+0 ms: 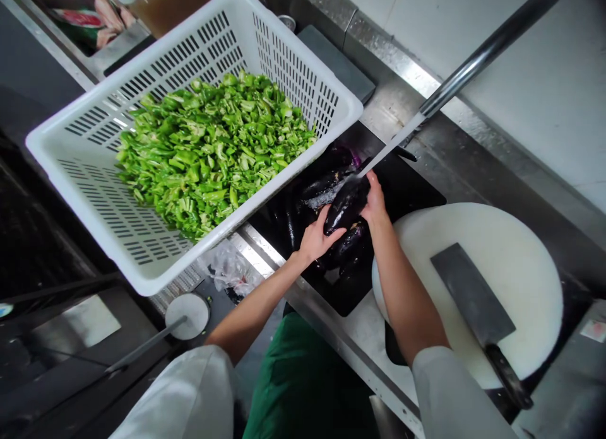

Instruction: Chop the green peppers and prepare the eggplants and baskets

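A wet, dark purple eggplant [348,202] lies between my two hands under a stream of water. My left hand [318,238] grips its near end, thumb and fingers around it. At its far right side, my right hand [374,199] is closed on it, with the fingers partly hidden behind. More eggplants [350,242] rest in the dark sink [416,187] around and below it. Water runs from the metal faucet [473,64] onto the far end of the held eggplant.
A large white slotted basket [156,281] of chopped green peppers [213,152] stands at the left, its edge overhanging the sink. A round white cutting board [534,262] at the right bears a cleaver [473,294]. Crumpled plastic [230,265] lies below the basket.
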{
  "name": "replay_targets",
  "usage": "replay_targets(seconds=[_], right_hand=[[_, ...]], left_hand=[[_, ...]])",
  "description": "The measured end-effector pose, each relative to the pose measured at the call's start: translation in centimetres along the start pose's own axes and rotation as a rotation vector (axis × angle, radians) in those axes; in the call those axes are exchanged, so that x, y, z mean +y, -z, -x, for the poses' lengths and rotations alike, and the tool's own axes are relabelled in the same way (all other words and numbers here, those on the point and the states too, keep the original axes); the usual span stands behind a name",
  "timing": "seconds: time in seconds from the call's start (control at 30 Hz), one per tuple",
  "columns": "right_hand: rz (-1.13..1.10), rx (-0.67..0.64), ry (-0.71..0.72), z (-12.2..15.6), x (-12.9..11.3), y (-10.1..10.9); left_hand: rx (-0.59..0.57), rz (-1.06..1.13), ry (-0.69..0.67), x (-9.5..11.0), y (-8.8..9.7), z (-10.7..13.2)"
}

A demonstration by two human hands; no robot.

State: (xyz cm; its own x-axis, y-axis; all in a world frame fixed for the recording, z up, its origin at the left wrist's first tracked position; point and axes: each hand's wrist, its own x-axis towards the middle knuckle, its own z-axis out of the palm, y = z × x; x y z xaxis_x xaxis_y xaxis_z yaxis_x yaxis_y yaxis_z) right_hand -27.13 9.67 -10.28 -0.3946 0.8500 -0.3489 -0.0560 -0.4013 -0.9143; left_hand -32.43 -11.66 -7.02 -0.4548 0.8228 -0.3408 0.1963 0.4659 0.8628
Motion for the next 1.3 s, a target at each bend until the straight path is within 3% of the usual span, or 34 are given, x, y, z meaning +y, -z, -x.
replay_targets(seconds=[0.13,0.3,0.37,0.43,0.5,0.57,0.63,0.73,0.87,1.03,1.17,1.23,1.3], right_hand=[[0.074,-0.045,0.076,0.5,0.3,0.6],[0.205,0.081,0.147,-1.2,1.3,0.7],[0.344,0.159,0.137,-2.5,1.9,1.0],[0.583,0.242,0.083,-2.7,2.9,1.5],[0.850,0.329,-0.034,-1.0,4.6,2.1],[1.039,0.404,-0.170,2.5,7.1,2.8],[1.148,0.439,-0.197,6.6,10.0,3.5],[1.309,0.403,0.009,11.2,14.1,4.6],[1.445,0.429,0.167,12.1,17.5,5.4],[1.442,0.490,0.129,9.3,19.1,4.6],[1.378,0.483,0.045,9.0,18.4,3.7],[1.350,0.412,0.042,10.3,17.5,3.4],[1.331,0.246,0.108,12.7,16.6,2.8]], left_hand=[[0.011,0.069,-0.038,1.0,-0.5,-2.1],[0.083,0.160,0.087,3.2,-1.6,-10.2],[0.087,0.136,0.149,2.7,-1.4,-12.8],[0.122,0.084,0.228,1.0,-0.7,-13.9],[0.215,-0.002,0.362,-1.3,0.3,-13.1],[0.328,-0.160,0.552,-3.8,1.3,-11.1],[0.365,-0.345,0.701,-6.3,1.7,-8.6],[0.328,-0.475,0.722,-9.0,1.0,-6.4],[0.373,-0.523,0.714,-10.8,-0.7,-6.7],[0.378,-0.539,0.670,-12.2,-1.2,-8.0],[0.381,-0.581,0.695,-12.8,-1.0,-8.9],[0.340,-0.582,0.704,-12.7,-0.7,-9.0],[0.272,-0.551,0.694,-12.3,0.2,-9.0]])
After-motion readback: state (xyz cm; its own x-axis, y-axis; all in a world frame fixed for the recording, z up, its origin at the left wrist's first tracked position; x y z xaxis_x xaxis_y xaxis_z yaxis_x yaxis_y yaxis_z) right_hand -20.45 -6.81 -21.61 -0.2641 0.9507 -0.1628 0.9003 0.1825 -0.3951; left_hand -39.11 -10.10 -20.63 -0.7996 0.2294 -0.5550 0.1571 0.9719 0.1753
